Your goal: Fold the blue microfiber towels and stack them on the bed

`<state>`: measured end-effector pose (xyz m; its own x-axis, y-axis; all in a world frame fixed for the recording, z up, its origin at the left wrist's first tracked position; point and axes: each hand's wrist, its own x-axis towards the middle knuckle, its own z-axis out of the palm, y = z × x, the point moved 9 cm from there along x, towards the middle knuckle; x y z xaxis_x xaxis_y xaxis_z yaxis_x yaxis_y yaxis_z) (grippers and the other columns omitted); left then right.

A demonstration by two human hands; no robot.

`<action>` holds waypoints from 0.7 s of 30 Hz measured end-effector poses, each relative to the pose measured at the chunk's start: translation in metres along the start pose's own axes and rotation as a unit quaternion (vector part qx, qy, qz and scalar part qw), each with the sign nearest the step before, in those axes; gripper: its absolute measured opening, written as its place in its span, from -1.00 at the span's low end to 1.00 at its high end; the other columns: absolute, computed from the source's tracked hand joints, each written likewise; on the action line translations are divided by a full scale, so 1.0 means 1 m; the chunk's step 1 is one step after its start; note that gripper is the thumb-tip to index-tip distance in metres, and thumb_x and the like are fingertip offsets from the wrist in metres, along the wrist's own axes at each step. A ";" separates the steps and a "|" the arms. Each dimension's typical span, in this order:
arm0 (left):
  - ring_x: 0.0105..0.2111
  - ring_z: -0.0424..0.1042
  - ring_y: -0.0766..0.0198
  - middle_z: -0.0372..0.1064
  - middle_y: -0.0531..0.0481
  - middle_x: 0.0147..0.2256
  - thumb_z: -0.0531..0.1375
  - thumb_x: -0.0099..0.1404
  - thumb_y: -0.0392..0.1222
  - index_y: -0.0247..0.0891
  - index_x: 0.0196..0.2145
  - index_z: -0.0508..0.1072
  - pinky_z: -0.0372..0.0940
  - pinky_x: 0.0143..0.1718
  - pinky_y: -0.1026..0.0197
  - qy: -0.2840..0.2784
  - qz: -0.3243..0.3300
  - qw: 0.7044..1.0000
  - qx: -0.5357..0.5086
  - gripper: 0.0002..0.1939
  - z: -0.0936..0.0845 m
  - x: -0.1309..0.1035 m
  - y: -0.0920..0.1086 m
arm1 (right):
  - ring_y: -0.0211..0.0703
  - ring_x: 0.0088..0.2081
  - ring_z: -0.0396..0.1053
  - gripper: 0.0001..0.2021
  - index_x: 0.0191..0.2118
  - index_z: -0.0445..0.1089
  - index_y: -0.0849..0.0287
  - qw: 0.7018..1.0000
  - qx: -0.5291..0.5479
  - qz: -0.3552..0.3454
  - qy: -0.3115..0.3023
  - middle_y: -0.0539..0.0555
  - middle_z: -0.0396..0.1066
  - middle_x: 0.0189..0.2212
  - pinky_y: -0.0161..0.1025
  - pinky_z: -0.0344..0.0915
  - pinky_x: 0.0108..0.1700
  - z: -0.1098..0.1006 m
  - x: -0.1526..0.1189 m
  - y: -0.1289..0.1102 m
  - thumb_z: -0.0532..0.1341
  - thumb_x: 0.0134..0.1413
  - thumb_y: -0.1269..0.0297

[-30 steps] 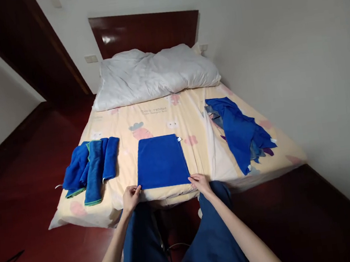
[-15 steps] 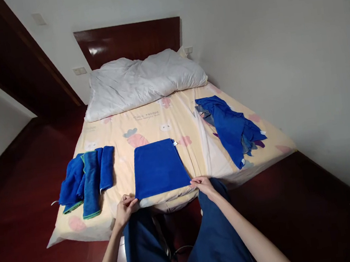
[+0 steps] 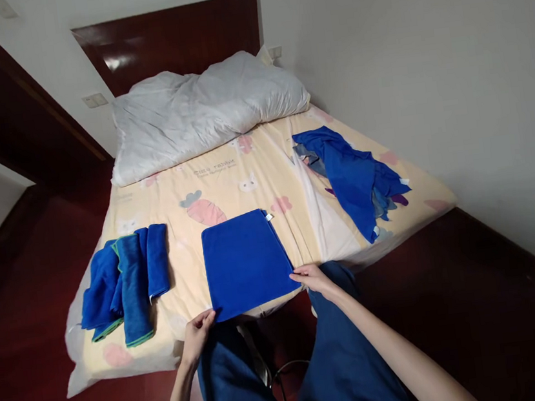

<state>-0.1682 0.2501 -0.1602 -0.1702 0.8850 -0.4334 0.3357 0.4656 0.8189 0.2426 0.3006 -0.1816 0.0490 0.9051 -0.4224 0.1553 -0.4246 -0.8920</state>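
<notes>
A blue towel lies flat on the bed's near edge, folded into a rough square with a small white tag at its far right corner. My left hand pinches its near left corner. At the near right corner, my right hand has thumb and fingers closed on the towel's edge. To the left rest rolled blue towels, one of them a blue towel with green trim. Over to the right is a loose heap of blue cloths with grey and purple pieces showing beneath.
The bed has a cream sheet printed with carrots and rabbits. A white quilt is bunched against the dark wooden headboard. My knees are at the bed's front edge, above the dark red floor.
The view has tilted and shifted slightly. Both hands keep hold of the towel's near corners; the towel's near left corner sits a little lower in view.
</notes>
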 end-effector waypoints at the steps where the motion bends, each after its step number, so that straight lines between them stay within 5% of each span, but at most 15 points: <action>1: -0.56 0.27 0.26 0.31 0.04 -0.56 0.30 -0.13 0.52 -0.31 -0.28 0.62 0.18 -0.52 0.23 0.012 -0.013 1.000 -0.021 -0.20 0.000 0.000 0.001 | -0.25 -0.54 0.23 -0.59 -0.39 0.55 0.23 1.000 0.006 0.021 0.005 -0.03 0.31 -0.62 -0.32 0.11 -0.49 0.002 0.002 0.003 0.47 -0.29 -0.03; 7: -0.67 0.06 0.40 0.19 0.11 -0.65 0.35 -0.19 0.45 -0.33 -0.31 0.59 -0.06 -0.62 0.31 0.024 -0.024 0.998 -0.060 -0.24 -0.003 0.006 0.001 | -0.44 -0.67 -0.11 -0.70 -0.44 0.42 0.21 0.994 0.047 0.096 -0.018 -0.20 0.06 -0.70 -0.37 -0.20 -0.62 0.003 -0.004 0.017 0.44 -0.19 0.11; 14: -0.67 -0.07 0.47 0.16 0.14 -0.65 0.35 -0.15 0.42 -0.38 -0.27 0.58 -0.19 -0.60 0.34 -0.049 -0.040 0.998 -0.024 -0.24 -0.005 0.018 -0.003 | -0.43 -0.68 -0.11 -0.72 -0.50 0.35 0.18 0.991 -0.031 0.099 -0.084 -0.21 0.01 -0.71 -0.37 -0.24 -0.64 0.004 0.000 0.018 0.39 -0.07 0.11; 17: -0.67 -0.08 0.46 0.08 0.16 -0.68 0.35 -0.16 0.43 -0.40 -0.27 0.59 -0.21 -0.61 0.33 -0.075 -0.043 0.996 0.006 -0.22 -0.006 0.040 0.015 | -0.39 -0.67 -0.03 -0.67 -0.51 0.34 0.16 0.986 -0.088 0.081 -0.113 -0.17 0.07 -0.72 -0.36 -0.19 -0.62 0.009 0.023 0.000 0.35 0.00 0.02; 21: -0.65 -0.07 0.44 0.06 0.16 -0.68 0.36 -0.12 0.38 -0.41 -0.30 0.60 -0.23 -0.59 0.30 -0.063 -0.027 0.997 0.023 -0.27 -0.011 0.099 0.047 | -0.36 -0.62 0.03 -0.56 -0.61 0.22 0.14 0.985 -0.160 0.022 -0.061 -0.15 0.04 -0.73 -0.34 -0.11 -0.54 0.013 0.082 -0.049 0.30 0.08 -0.01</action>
<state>-0.1801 0.3600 -0.1607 -0.0725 0.8492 -0.5231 0.3712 0.5098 0.7761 0.2261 0.3958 -0.1748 -0.0531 0.8685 -0.4928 0.4601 -0.4167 -0.7840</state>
